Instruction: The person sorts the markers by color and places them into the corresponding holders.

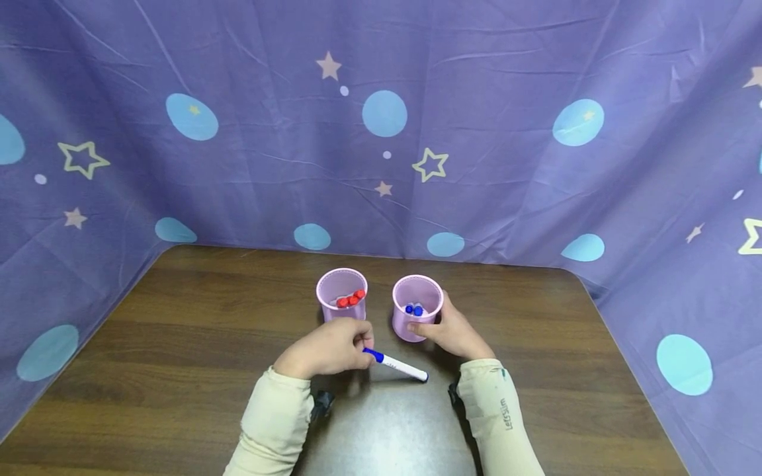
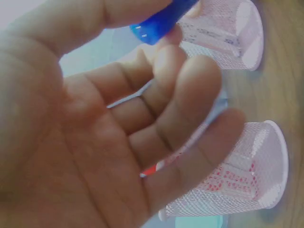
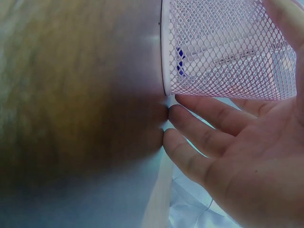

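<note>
My left hand (image 1: 333, 347) pinches a white whiteboard marker (image 1: 405, 368) by its blue cap end, in front of the two pink mesh pen cups. The marker's other end points right, toward me. In the left wrist view the blue cap (image 2: 159, 23) sits between thumb and finger, while the other fingers curl loosely around nothing. My right hand (image 1: 458, 334) holds the right pen cup (image 1: 403, 324), thumb on its near side and fingers around its right side. Blue-ended markers (image 1: 418, 311) stand inside that cup. The left pen cup (image 1: 329, 309) contains several red-ended markers (image 1: 354, 300).
Both cups stand upright on a brown wooden table (image 1: 196, 344), a small gap between them. A purple curtain (image 1: 500, 198) with stars and blue dots hangs around the table's back and sides.
</note>
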Motion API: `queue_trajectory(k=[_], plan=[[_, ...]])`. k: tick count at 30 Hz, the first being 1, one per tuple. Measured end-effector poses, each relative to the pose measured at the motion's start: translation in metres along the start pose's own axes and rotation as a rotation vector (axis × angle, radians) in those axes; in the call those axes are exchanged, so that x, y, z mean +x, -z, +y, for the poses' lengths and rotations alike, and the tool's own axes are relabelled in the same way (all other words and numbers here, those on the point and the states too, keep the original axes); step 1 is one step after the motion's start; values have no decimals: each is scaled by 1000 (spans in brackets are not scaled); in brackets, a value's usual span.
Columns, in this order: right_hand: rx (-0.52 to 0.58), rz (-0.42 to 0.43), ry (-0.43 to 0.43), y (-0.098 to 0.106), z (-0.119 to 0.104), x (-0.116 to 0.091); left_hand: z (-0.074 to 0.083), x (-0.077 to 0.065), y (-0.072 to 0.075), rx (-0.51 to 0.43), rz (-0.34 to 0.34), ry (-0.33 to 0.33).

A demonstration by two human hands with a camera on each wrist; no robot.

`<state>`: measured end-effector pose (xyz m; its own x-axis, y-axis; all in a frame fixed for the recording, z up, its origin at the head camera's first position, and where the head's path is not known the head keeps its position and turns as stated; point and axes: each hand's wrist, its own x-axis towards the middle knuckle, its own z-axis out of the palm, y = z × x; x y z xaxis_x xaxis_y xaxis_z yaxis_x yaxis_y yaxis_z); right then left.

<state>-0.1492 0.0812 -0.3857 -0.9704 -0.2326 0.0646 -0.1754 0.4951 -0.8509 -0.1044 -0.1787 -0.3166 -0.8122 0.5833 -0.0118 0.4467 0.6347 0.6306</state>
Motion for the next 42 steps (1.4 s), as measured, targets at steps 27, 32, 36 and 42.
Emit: queue_trajectory(k=[27,32,36,42], plan=[[-9,-10,-11,0,1,3,15,5,9,-160,432,-204],[-2,-12,-2,0,1,3,24,5,8,-225,603,-374],[-1,-15,-1,1,2,3,31,7,7,-210,735,-495],[-1,-16,0,1,3,3,38,12,0,-181,801,-557]])
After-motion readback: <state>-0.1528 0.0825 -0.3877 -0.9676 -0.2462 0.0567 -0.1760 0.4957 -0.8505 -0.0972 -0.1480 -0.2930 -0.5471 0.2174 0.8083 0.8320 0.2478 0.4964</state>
